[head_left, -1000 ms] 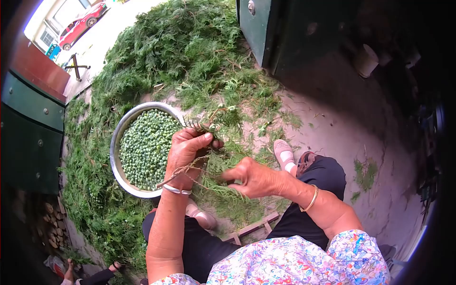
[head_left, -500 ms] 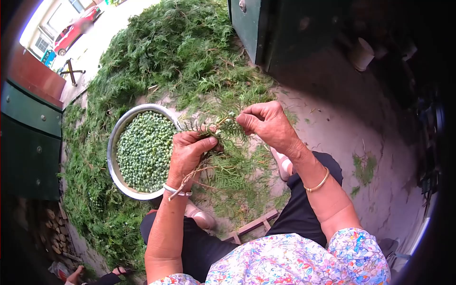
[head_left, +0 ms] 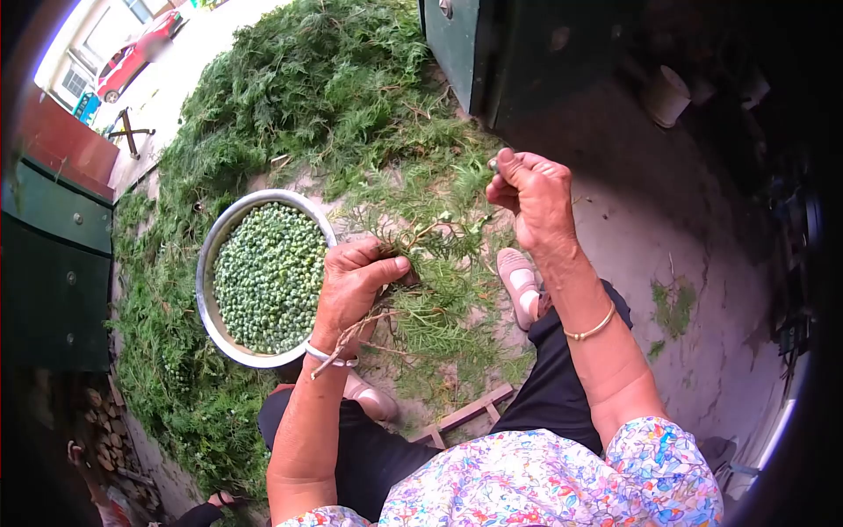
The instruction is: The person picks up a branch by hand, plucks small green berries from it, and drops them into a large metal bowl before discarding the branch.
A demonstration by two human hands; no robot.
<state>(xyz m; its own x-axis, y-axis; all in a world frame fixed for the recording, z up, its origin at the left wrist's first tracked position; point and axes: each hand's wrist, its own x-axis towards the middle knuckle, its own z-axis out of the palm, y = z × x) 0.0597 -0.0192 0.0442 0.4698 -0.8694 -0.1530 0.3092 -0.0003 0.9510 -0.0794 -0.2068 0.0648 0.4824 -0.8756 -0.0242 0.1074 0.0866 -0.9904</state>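
Observation:
A leafy green branch point(head_left: 430, 237) with a bare brown stem is gripped in my left hand point(head_left: 356, 285), just right of the metal basin. Its stem end hangs down over my left wrist. Raised to the right and clear of the branch, my right hand point(head_left: 537, 195) pinches a small green cone point(head_left: 494, 165) between thumb and fingers. The round metal basin point(head_left: 207, 303) holds a heap of small green cones point(head_left: 268, 277).
Cut green branches point(head_left: 299, 88) are heaped beyond and around the basin. A green metal door point(head_left: 452, 53) stands at the top. Part of another person point(head_left: 110, 505) shows at the lower left, near stacked firewood point(head_left: 110, 435). A wooden frame point(head_left: 465, 415) lies between my feet.
My right hand has moved up and right, away from the branch, with a small cone in its fingers. My left hand has barely moved. The other person's arm at the lower left has shifted.

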